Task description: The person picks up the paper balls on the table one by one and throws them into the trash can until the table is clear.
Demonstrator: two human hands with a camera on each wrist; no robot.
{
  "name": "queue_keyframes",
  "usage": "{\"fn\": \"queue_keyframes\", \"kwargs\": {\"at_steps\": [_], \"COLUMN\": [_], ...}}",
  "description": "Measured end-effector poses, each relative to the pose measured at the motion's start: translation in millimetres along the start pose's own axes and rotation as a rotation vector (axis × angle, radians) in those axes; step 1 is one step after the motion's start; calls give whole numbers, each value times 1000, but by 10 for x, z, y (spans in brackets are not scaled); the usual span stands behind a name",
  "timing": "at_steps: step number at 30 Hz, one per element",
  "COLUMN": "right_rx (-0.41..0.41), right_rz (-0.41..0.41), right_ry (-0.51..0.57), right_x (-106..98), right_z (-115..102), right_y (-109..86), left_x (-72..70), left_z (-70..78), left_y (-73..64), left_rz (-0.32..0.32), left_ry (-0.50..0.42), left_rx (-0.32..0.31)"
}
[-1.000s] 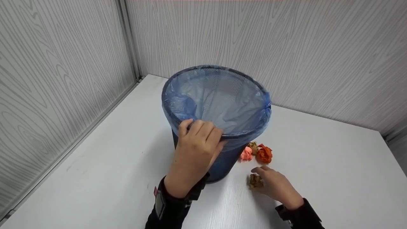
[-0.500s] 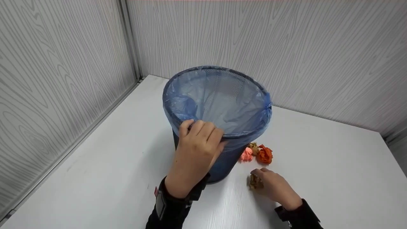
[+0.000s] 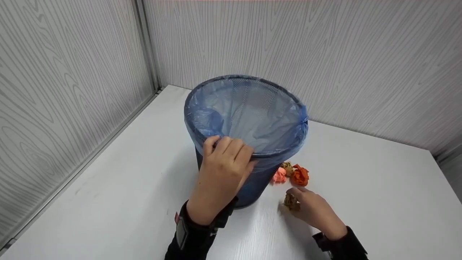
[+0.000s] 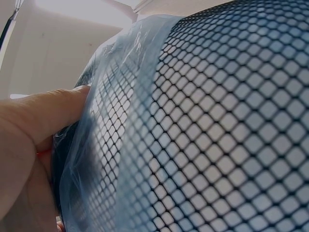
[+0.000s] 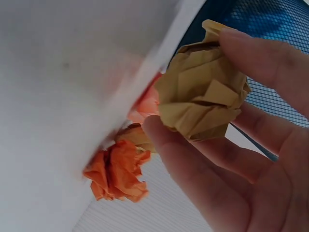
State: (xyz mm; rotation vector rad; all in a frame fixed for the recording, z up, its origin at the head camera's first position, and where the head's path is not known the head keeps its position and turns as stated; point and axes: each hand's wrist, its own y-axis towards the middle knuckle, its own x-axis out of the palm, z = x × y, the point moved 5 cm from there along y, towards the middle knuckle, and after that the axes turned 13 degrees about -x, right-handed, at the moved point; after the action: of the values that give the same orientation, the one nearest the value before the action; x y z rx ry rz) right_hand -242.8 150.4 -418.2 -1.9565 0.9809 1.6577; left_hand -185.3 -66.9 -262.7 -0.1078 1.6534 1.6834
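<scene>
My left hand grips the front rim of a dark mesh wastebasket, with its fingers over the rim and its thumb outside. A thin blue bin liner lines the basket and folds down over the rim; the left wrist view shows the folded liner lying on the mesh. To the right of the basket, my right hand pinches a crumpled brown paper ball between thumb and fingers. Beyond it, an orange paper ball, a pink paper ball and another brown paper ball lie together.
The basket stands on a white table. Pale wood-grain panels rise behind and at the left, meeting in a corner behind the basket.
The right hand's fingers have come onto the near brown paper ball, and hand and ball have shifted slightly up and away. The left hand keeps its grip on the rim.
</scene>
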Motion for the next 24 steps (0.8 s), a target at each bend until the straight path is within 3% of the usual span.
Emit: {"fn": "queue_keyframes", "kwargs": {"at_steps": [14,24], "right_rx": [-25,-34], "right_rz": [318,615], "right_ry": [14,145], "right_x": [-576,-1065], "right_z": [-169,-358], "right_y": [10,-3], "left_x": [-4,-2], "left_z": [2,-7], "left_y": [3,0], "left_rz": [4,-4], "left_ry": [-19,-38], "left_rx": [2,0]}}
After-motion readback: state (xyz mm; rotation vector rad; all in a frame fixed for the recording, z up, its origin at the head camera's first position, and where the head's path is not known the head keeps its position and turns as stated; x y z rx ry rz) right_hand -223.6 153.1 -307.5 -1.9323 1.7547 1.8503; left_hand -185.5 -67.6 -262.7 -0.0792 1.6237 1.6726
